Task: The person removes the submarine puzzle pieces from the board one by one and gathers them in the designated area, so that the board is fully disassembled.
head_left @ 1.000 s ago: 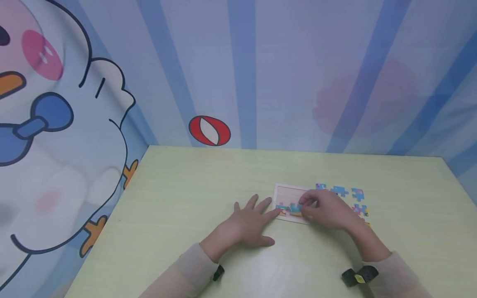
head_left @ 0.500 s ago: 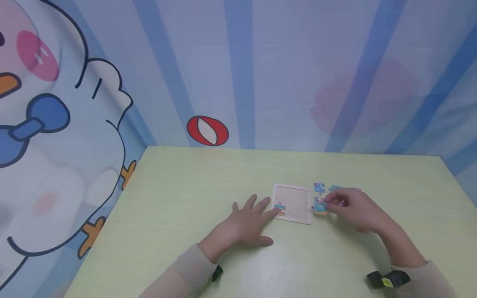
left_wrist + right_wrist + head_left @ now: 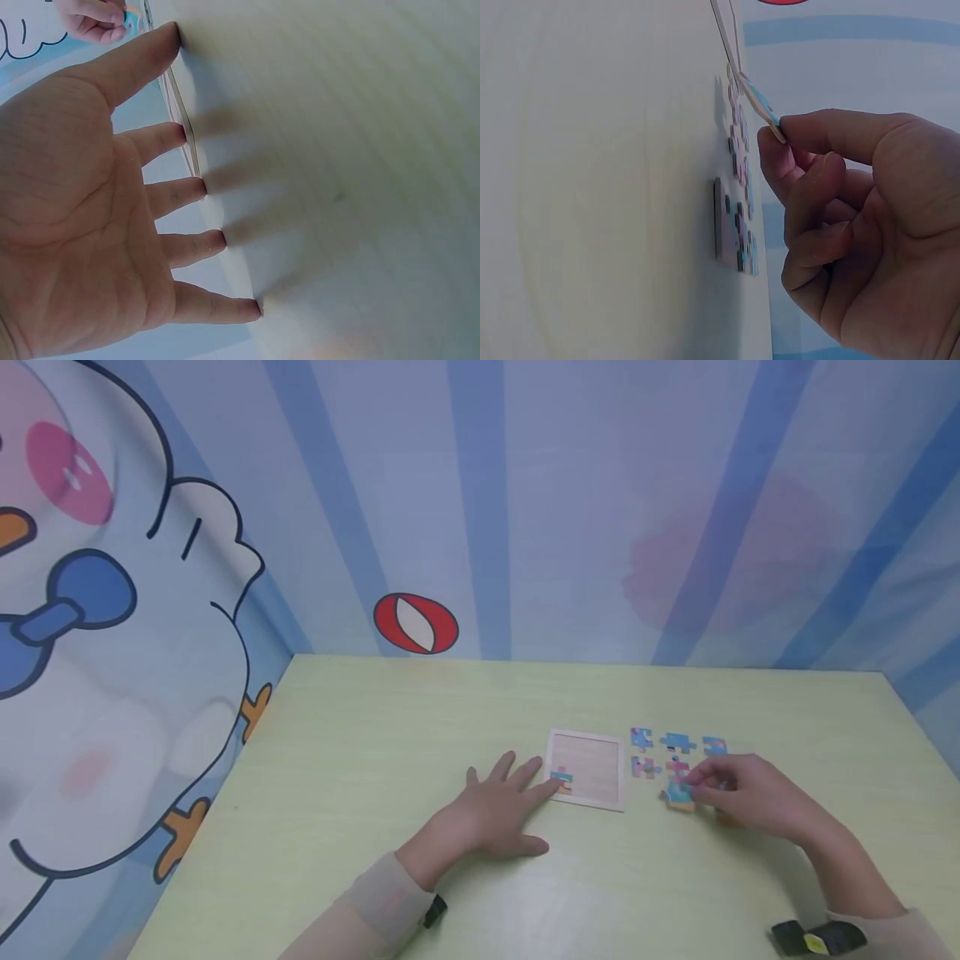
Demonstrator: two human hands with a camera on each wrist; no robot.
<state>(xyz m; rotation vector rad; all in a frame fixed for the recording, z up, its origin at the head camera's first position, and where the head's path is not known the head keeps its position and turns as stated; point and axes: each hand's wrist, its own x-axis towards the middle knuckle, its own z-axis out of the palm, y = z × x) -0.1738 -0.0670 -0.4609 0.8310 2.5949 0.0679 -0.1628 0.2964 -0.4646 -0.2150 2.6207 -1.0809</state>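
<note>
My left hand [image 3: 502, 810] rests on the table with its fingers spread, and its index fingertip touches the lower left of the pale puzzle frame [image 3: 621, 777]. One puzzle piece sits in that corner, partly covered by the finger. My right hand [image 3: 753, 797] pinches a blue-and-orange puzzle piece [image 3: 680, 797] between thumb and index finger. In the right wrist view the held piece [image 3: 761, 105] is tilted and raised off the table. Beneath and behind it, several loose puzzle pieces [image 3: 678, 742] lie to the right of the frame, some hidden by the hand.
The pale wooden table [image 3: 390, 718] ends at the back against a blue striped wall [image 3: 570, 527]. A cartoon-printed wall [image 3: 112, 710] runs along the left side. Both wrists wear black straps.
My right hand has lifted the blue-and-orange puzzle piece out of the frame and carried it right, over the loose pieces. The left hand stays in place.
</note>
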